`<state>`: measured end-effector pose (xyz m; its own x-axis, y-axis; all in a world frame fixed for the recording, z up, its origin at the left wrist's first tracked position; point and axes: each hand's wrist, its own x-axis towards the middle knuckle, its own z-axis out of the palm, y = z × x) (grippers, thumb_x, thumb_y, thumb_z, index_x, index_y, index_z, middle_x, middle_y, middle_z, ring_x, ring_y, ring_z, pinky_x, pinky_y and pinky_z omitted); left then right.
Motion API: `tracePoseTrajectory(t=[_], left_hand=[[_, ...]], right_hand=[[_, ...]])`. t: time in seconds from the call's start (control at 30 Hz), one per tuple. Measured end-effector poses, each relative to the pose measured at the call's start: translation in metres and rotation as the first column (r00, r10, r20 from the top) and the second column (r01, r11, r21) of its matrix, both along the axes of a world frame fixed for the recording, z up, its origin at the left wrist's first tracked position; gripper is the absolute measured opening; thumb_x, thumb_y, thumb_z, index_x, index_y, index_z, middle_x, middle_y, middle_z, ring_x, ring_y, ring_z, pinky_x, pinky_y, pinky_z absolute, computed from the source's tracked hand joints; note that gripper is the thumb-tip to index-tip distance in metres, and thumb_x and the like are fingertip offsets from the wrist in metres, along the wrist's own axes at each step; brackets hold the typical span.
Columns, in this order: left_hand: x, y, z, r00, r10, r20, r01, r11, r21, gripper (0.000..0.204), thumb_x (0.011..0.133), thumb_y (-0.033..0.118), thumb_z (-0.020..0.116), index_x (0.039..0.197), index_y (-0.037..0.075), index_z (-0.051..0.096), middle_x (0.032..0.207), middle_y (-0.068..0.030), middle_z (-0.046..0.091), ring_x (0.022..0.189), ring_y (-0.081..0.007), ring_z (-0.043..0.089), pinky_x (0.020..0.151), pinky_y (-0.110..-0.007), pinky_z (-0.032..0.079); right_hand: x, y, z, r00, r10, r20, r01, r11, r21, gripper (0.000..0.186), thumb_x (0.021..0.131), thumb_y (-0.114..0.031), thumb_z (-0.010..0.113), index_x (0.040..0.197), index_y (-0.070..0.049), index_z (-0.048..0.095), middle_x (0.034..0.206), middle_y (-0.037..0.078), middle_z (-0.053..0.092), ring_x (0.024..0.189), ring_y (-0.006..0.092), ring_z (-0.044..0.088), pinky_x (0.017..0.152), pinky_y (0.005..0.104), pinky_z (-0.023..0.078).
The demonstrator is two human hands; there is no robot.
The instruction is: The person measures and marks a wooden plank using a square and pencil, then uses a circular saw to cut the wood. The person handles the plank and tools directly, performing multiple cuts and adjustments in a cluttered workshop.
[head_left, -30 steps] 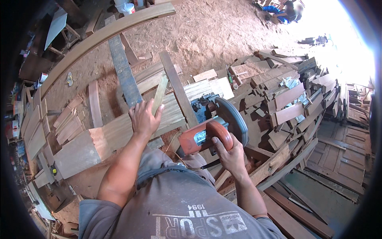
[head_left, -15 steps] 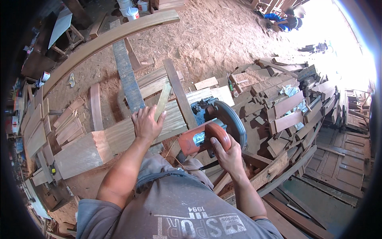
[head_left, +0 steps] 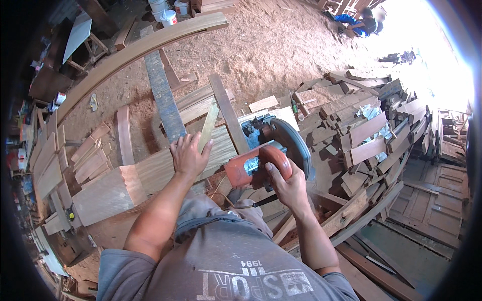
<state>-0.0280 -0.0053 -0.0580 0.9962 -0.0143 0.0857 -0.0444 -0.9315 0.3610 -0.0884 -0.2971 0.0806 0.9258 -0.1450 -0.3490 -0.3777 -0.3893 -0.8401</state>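
My right hand (head_left: 291, 188) is wrapped round the handle of an orange circular saw (head_left: 275, 159) with a dark, round blade guard. The saw rests at the right end of a wide wooden board (head_left: 153, 173), beside a brown wooden batten (head_left: 227, 113) laid crosswise. My left hand (head_left: 191, 153) presses on the board, left of the saw. A thin, pale wooden strip (head_left: 208, 125) sits between its thumb and fingers, and the strip's near end is hidden under the hand. The blade's lower part cannot be seen.
Wooden offcuts (head_left: 366, 135) lie heaped at the right. A blue-grey plank (head_left: 163, 95) and a long curved beam (head_left: 145, 47) extend beyond the board. The saw's cord (head_left: 263, 200) runs close to my waist. Another person (head_left: 359, 25) sits far right on the sawdust-covered ground.
The whole view has shifted slightly. Both hands, the saw and the board keep nearly the same places relative to each other.
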Motion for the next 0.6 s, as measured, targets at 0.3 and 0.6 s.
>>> tracePoseTrajectory(t=[0.3,0.6], left_hand=[[0.001,0.002,-0.003,1.0,-0.01,0.007,0.01,1.0,0.006,0.057,0.104,0.054,0.066,0.131,0.005,0.072,0.117,-0.0146,0.071,0.118,-0.0351,0.063,0.109,-0.056,0.037],[0.001,0.001,-0.006,1.0,-0.002,0.012,0.002,1.0,0.007,0.055,0.103,0.052,0.068,0.132,0.006,0.071,0.119,-0.0138,0.07,0.118,-0.0354,0.062,0.109,-0.057,0.038]], right_hand=[[0.013,0.007,0.004,0.999,0.006,0.037,-0.006,1.0,-0.007,0.042,0.101,-0.034,0.08,0.119,0.005,0.075,0.095,0.016,0.08,0.09,0.0192,0.077,0.081,0.0363,0.06],[0.023,0.01,-0.008,1.0,-0.011,0.027,0.009,0.998,0.058,0.043,0.1,-0.034,0.081,0.122,0.002,0.076,0.099,0.015,0.081,0.092,0.0194,0.077,0.084,0.0375,0.06]])
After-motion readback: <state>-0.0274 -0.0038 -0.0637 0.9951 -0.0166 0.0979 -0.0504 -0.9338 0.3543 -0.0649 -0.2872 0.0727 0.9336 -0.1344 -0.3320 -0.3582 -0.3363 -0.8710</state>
